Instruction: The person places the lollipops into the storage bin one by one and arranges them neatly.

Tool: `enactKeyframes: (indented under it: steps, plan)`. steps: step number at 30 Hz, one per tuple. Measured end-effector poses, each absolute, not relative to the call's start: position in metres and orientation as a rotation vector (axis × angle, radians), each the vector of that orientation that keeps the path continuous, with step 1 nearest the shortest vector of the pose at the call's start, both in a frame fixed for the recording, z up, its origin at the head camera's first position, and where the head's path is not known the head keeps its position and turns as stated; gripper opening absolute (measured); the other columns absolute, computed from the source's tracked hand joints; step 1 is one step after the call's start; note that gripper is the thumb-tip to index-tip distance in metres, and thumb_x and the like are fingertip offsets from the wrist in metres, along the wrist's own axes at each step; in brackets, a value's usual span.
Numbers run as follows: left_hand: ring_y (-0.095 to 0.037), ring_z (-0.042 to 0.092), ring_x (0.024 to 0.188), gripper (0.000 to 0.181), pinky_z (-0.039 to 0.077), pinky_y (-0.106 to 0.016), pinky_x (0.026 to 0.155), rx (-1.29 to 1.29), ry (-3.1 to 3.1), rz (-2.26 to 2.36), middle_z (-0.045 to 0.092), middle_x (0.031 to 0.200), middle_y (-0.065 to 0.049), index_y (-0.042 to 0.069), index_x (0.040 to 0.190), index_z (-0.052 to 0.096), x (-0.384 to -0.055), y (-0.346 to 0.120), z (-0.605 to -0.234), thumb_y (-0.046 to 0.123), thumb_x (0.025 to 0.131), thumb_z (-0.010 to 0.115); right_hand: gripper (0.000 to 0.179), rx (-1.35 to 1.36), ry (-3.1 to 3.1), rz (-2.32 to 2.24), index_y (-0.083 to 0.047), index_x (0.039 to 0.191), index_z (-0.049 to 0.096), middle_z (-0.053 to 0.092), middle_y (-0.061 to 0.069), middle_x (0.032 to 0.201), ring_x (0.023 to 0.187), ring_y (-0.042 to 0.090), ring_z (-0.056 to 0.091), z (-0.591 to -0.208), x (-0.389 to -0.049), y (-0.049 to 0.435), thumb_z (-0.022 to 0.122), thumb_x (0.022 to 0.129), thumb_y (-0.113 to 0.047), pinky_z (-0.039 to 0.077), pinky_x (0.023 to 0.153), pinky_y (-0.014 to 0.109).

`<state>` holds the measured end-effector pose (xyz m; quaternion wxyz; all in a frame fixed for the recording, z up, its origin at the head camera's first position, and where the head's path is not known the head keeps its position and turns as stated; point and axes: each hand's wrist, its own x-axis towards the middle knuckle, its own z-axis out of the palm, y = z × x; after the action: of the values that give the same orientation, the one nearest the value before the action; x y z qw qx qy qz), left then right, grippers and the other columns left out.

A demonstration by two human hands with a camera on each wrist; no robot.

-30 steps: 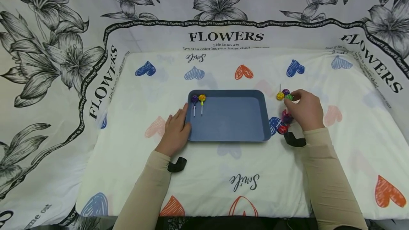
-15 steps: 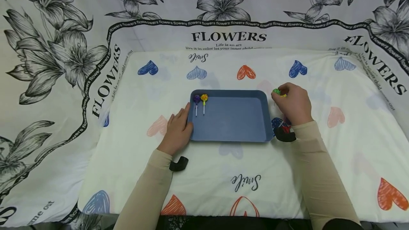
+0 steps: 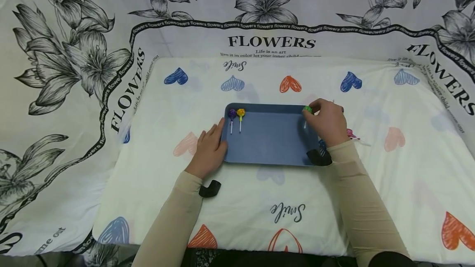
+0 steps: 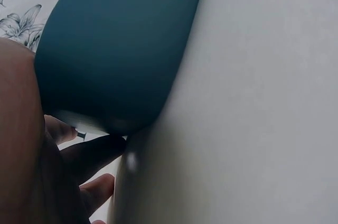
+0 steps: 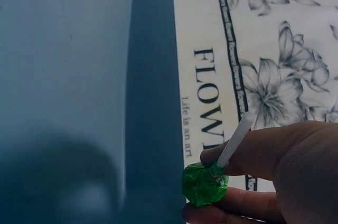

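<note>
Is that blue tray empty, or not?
Not empty: the blue tray holds a purple lollipop and a yellow lollipop, side by side near its left end.

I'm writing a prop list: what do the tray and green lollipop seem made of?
The tray looks like matte blue-grey plastic, from its smooth, even surface, though coated metal is possible. The green lollipop has a film or foil wrapper, shiny and creased; its smooth white stick could be plastic or paper.
</note>
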<state>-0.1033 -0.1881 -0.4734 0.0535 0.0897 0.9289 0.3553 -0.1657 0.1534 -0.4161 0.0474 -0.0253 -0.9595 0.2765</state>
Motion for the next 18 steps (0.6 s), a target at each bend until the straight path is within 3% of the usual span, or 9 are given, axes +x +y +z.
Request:
enactKeyframes:
  steps: [7, 18]
  plan:
    - [-0.020, 0.017, 0.149, 0.064, 0.000, -0.048, 0.120, 0.270, 2.829, 1.069, 0.024, 0.161, 0.002, 0.028, 0.158, 0.009, -0.103, -0.188, -0.473, 0.024, 0.101, 0.037, 0.033, -0.039, -2.956, 0.880, -0.003, 0.109, 0.070, 0.070, 0.014, 0.096, 0.080, 0.027, 0.060, -0.421, -0.171, 0.137, 0.066, 0.090, -0.031, 0.051, 0.067, 0.041]
    - [-0.020, 0.017, 0.149, 0.065, 0.000, -0.047, 0.120, 0.274, 2.825, 1.077, 0.023, 0.161, 0.003, 0.027, 0.158, 0.010, -0.103, -0.189, -0.472, 0.024, 0.100, 0.038, 0.034, 0.066, -2.975, 0.872, -0.003, 0.108, 0.071, 0.071, 0.013, 0.096, 0.080, 0.026, 0.061, -0.418, -0.181, 0.106, 0.068, 0.089, -0.031, 0.050, 0.066, 0.042]
